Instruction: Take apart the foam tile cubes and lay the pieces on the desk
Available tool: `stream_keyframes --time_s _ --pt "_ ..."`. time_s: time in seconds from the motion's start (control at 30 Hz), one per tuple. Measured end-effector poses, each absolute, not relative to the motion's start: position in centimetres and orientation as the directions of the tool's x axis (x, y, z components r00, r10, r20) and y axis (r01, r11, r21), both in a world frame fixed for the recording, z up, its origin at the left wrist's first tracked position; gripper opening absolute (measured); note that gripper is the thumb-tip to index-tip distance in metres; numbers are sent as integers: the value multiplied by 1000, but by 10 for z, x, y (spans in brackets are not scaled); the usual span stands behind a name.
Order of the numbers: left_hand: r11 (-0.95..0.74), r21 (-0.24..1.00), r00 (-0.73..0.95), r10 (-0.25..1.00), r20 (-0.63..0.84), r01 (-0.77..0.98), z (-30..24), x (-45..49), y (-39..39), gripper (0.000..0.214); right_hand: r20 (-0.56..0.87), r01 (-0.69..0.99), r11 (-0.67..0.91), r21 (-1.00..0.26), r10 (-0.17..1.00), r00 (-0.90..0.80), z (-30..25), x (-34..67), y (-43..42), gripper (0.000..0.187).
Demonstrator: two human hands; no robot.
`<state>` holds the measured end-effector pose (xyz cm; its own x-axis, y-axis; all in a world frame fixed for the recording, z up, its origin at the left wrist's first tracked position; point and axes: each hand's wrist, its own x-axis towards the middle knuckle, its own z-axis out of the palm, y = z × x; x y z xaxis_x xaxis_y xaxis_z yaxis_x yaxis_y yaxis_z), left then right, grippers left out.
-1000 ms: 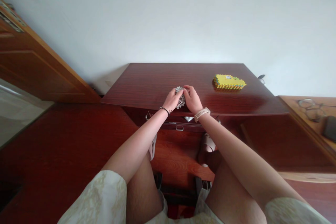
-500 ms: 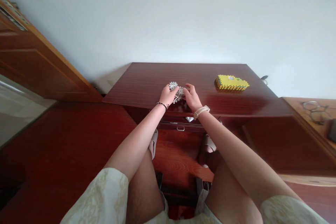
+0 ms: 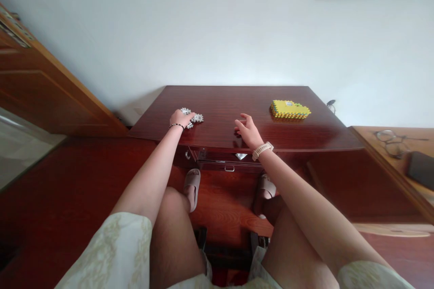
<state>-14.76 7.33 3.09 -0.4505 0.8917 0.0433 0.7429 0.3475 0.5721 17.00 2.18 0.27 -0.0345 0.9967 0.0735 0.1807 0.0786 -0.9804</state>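
My left hand rests at the left front of the dark wooden table, its fingers closed over a cluster of grey and white jagged-edged puzzle pieces. My right hand hovers over the middle front of the table with fingers loosely apart and nothing in it. A stack of yellow foam puzzle tiles lies on the table's right side, well beyond my right hand.
A drawer with a metal handle sits under the table front. Slippered feet stand on the red-brown floor. A wooden door is on the left. Glasses and a dark object lie on a side surface at right.
Both hands held the grey pieces together at the table's middle. My left hand has carried them to the left front; my right hand let go and opened.
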Motion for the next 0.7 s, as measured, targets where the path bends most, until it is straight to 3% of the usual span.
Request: stream_keyframes --time_s 0.13,0.23,0.4,0.6,0.7 --pt "437 322 -477 877 53 840 46 -154 76 85 61 189 63 -980 998 -17 6 186 21 65" --pt "410 225 -437 896 85 884 49 -161 75 88 55 194 58 -979 998 -17 6 197 21 64" --pt "301 248 -335 937 105 921 41 -190 76 64 76 216 78 -973 997 -18 4 207 18 66" --pt "318 268 -380 897 224 909 28 -229 75 95 100 230 105 -968 994 -31 3 212 19 67" --pt "319 289 -392 888 242 902 24 -239 71 87 99 229 102 -968 995 -25 1 214 23 66"
